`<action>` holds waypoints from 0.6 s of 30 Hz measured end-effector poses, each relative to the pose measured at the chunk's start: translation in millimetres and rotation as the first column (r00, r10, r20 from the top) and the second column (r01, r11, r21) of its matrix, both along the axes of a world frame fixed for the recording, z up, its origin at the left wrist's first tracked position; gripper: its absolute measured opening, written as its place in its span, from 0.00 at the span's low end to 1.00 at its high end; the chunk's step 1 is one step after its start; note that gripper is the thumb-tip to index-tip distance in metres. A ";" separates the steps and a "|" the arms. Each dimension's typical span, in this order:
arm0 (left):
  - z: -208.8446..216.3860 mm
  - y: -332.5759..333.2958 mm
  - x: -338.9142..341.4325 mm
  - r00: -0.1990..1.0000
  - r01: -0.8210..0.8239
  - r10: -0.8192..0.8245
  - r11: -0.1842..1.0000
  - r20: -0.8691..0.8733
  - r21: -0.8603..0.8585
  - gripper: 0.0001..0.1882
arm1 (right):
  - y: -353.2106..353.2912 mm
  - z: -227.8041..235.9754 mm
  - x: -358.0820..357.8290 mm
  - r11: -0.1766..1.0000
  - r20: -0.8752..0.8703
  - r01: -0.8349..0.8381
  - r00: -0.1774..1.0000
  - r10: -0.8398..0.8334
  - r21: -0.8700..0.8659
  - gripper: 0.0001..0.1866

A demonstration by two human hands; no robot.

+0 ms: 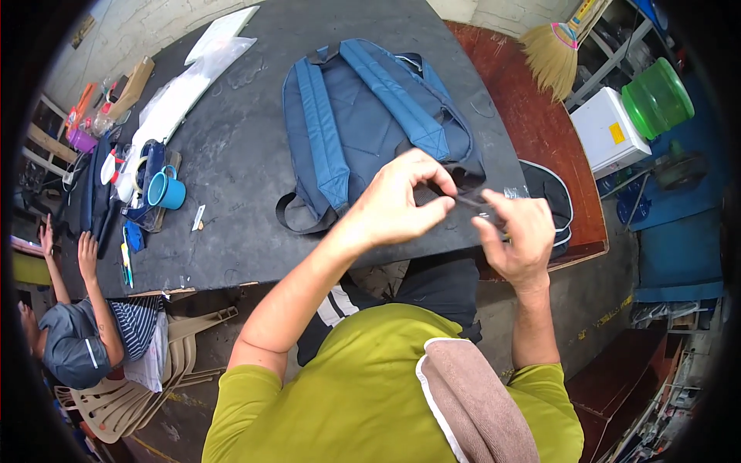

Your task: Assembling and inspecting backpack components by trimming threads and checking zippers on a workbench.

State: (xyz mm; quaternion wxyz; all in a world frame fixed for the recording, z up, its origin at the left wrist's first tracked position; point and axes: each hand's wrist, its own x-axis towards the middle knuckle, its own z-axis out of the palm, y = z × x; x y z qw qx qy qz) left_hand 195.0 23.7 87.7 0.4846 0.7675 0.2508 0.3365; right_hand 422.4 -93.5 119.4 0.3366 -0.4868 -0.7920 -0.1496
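Both hands (455, 208) pinched dark strap end (467, 202) just below blue backpack (370, 116); risked slipping free if tugged unevenly.

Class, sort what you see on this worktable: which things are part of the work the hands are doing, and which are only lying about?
In the work:
- blue fabric backpack, lying straps-up
- thin black strap, pinched between the left hand and right hand

Lying about:
- teal mug
- clear plastic bags
- straw broom
- green plastic tub
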 end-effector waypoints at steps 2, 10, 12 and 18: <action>-0.7 -11.8 3.2 0.937 -0.248 0.337 0.820 -0.086 0.516 0.33 | 0.3 -6.6 11.6 0.997 -0.210 0.072 0.975 -0.069 0.008 0.18; -59.8 -10.9 8.4 0.766 -0.040 0.564 0.520 -0.308 0.853 0.34 | 93.2 -26.8 13.3 0.977 -0.675 0.133 0.707 -0.209 -0.164 0.15; -56.8 -10.1 0.4 0.771 0.051 0.517 0.533 -0.372 0.845 0.28 | 130.5 -53.3 26.6 0.991 -0.695 0.077 0.707 -0.134 -0.113 0.18; -18.0 -15.0 -116.9 0.780 0.403 0.020 0.748 -0.626 0.526 0.29 | 116.5 -68.3 -27.9 0.871 -0.598 -0.177 0.787 -0.154 -0.458 0.24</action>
